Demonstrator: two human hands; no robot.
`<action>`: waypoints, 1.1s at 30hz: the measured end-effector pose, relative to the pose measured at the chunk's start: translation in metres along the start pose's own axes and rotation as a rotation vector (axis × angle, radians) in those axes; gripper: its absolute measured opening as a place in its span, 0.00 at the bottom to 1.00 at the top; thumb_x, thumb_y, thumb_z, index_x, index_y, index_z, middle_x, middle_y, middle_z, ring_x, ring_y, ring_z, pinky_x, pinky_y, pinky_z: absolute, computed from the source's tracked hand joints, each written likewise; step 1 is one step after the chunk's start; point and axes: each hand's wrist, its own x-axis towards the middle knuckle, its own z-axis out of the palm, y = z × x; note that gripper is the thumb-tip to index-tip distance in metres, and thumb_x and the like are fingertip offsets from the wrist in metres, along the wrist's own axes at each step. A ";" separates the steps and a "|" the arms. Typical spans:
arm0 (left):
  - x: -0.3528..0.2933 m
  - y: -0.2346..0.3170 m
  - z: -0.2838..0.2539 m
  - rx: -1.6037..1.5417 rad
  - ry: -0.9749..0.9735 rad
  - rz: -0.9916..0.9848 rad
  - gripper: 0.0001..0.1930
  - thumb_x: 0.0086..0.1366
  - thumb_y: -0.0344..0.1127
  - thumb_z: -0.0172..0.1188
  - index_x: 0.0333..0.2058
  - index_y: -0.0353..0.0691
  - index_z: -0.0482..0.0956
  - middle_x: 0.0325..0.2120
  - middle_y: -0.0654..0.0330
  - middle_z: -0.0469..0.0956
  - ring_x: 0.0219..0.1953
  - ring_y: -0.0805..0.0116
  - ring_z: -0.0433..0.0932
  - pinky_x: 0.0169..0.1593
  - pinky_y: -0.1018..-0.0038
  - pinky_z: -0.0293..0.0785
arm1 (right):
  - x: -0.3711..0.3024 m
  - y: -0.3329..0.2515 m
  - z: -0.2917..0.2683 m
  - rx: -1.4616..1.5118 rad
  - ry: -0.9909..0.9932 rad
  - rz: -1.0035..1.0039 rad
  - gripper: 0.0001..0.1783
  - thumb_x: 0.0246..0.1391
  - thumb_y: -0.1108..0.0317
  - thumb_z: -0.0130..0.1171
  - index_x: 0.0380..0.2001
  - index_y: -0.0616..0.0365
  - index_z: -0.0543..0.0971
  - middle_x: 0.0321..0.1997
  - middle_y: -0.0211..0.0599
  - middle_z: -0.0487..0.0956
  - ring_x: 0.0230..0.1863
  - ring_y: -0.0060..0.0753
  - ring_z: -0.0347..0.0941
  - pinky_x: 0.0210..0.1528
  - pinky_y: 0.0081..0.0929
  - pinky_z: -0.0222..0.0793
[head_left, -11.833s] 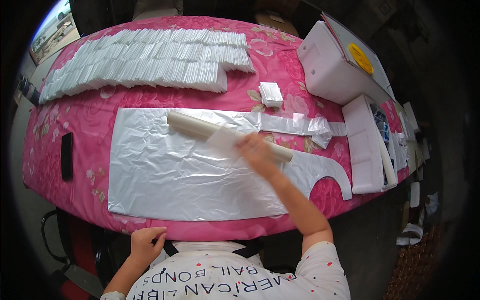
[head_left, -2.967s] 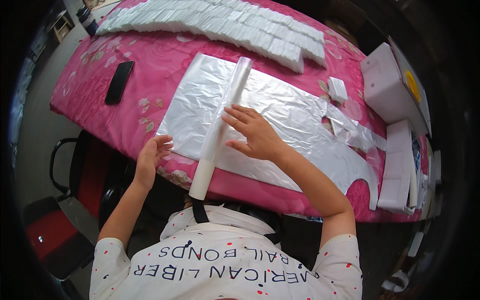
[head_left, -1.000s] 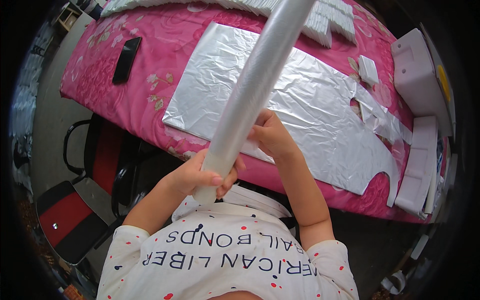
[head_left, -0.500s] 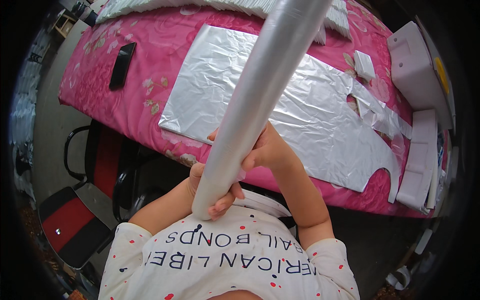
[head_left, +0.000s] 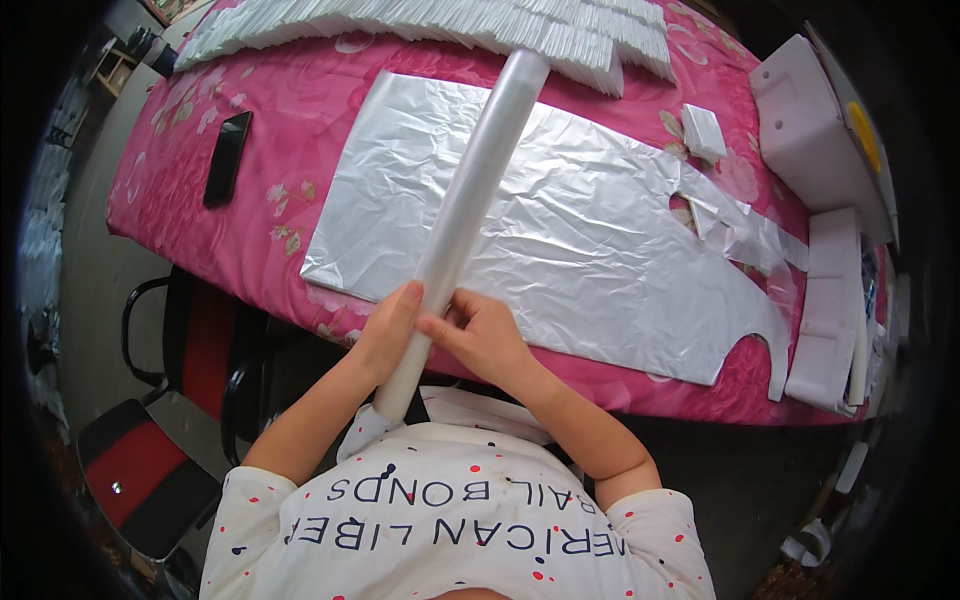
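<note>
Plastic roll: long axis slanted, far end pointing away, rightward.

Your left hand holds the lower part of a long, pale plastic roll, while your right hand, fingers curled, meets it from the right. The roll slants away from you above silvery plastic sheeting spread on the pink floral desk, where a black phone lies to your left. Beyond are rows of white folded packets, with a smaller white stack near a foam box on your right
</note>
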 end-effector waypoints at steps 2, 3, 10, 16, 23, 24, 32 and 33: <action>-0.008 0.005 -0.007 -0.001 -0.048 -0.144 0.29 0.66 0.59 0.37 0.37 0.35 0.71 0.21 0.61 0.73 0.20 0.72 0.73 0.23 0.77 0.70 | -0.005 0.003 -0.010 -0.008 -0.203 -0.005 0.19 0.53 0.61 0.58 0.43 0.65 0.74 0.25 0.27 0.73 0.28 0.15 0.67 0.31 0.17 0.66; -0.012 0.005 -0.013 -0.030 -0.081 -0.180 0.27 0.65 0.58 0.41 0.38 0.35 0.71 0.19 0.62 0.72 0.15 0.73 0.70 0.19 0.78 0.68 | -0.008 0.002 -0.018 0.075 -0.316 0.096 0.19 0.56 0.63 0.53 0.47 0.64 0.71 0.31 0.30 0.76 0.30 0.18 0.70 0.34 0.20 0.68; -0.047 -0.018 -0.048 -0.088 -0.151 -0.372 0.21 0.63 0.52 0.48 0.38 0.37 0.68 0.18 0.62 0.70 0.16 0.73 0.70 0.21 0.77 0.68 | 0.011 0.003 -0.099 -0.019 0.067 0.070 0.17 0.60 0.60 0.48 0.44 0.61 0.74 0.34 0.28 0.77 0.28 0.16 0.70 0.32 0.15 0.67; -0.060 -0.022 -0.053 -0.030 -0.206 -0.373 0.18 0.63 0.47 0.51 0.37 0.36 0.68 0.19 0.62 0.70 0.18 0.75 0.69 0.25 0.77 0.68 | 0.061 -0.001 -0.121 0.050 0.271 -0.018 0.17 0.57 0.58 0.52 0.40 0.62 0.76 0.30 0.29 0.76 0.27 0.17 0.71 0.31 0.17 0.67; -0.062 -0.026 -0.060 -0.014 -0.196 -0.352 0.25 0.56 0.53 0.58 0.39 0.34 0.69 0.19 0.60 0.70 0.18 0.72 0.71 0.24 0.76 0.69 | 0.092 -0.023 -0.125 -0.002 0.105 0.082 0.16 0.56 0.56 0.54 0.38 0.58 0.77 0.28 0.23 0.74 0.25 0.12 0.67 0.26 0.13 0.63; -0.062 -0.026 -0.061 -0.022 -0.200 -0.354 0.25 0.56 0.53 0.58 0.39 0.34 0.69 0.19 0.61 0.70 0.18 0.72 0.71 0.24 0.76 0.69 | 0.093 -0.026 -0.125 -0.025 0.069 0.102 0.16 0.55 0.56 0.54 0.36 0.59 0.77 0.26 0.23 0.74 0.24 0.12 0.66 0.26 0.13 0.62; -0.064 -0.031 -0.059 -0.103 -0.274 -0.389 0.27 0.58 0.56 0.55 0.41 0.36 0.67 0.25 0.60 0.71 0.21 0.75 0.69 0.26 0.77 0.69 | 0.099 -0.019 -0.129 -0.065 -0.049 0.048 0.12 0.53 0.60 0.57 0.28 0.58 0.77 0.21 0.24 0.73 0.22 0.14 0.66 0.25 0.14 0.61; -0.064 -0.033 -0.058 -0.134 -0.288 -0.394 0.28 0.58 0.58 0.55 0.42 0.36 0.67 0.26 0.60 0.72 0.21 0.75 0.69 0.26 0.77 0.69 | 0.098 -0.017 -0.129 -0.072 -0.037 0.042 0.11 0.53 0.61 0.57 0.28 0.59 0.77 0.21 0.24 0.73 0.22 0.14 0.65 0.25 0.14 0.61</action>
